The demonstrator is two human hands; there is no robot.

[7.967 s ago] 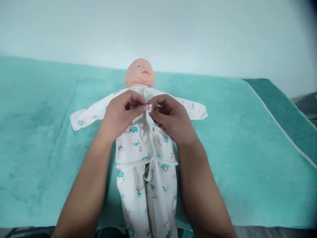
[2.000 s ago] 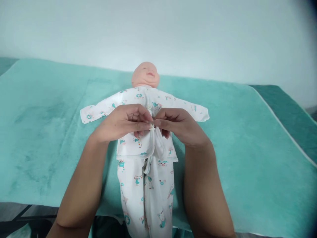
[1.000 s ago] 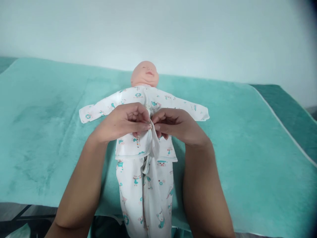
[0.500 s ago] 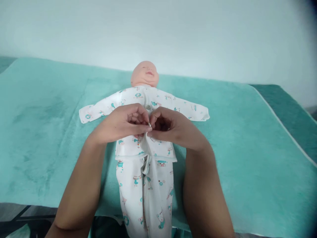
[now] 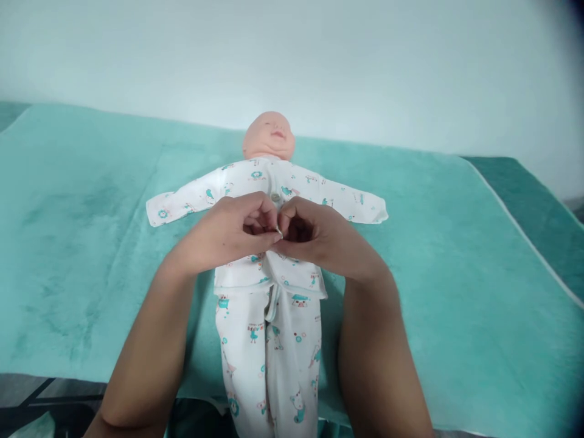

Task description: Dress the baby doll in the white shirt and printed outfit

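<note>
A baby doll (image 5: 270, 139) lies on its back, dressed in a white printed jacket (image 5: 241, 275) and matching trousers (image 5: 294, 359). Over the doll's belly, my left hand (image 5: 237, 228) pinches the front edge of the jacket between thumb and forefinger. My right hand (image 5: 314, 234) meets it fingertip to fingertip, closed on the same raised edge; its other fingers are curled. Whatever fastening sits between the fingertips is mostly hidden. Higher on the chest, a round button (image 5: 275, 198) shows at the jacket's front. Both sleeves are stretched out sideways.
A teal blanket (image 5: 456, 292) spreads under the doll, over a darker green cover (image 5: 538, 201) at the right. Behind it rises a pale wall (image 5: 292, 61). The trouser legs reach past the blanket's near edge. Dark items sit below at the lower left.
My hands stay at the jacket front, with fingertips pressed a little closer together. The view has shifted slightly, and the pinched cloth edge shows less.
</note>
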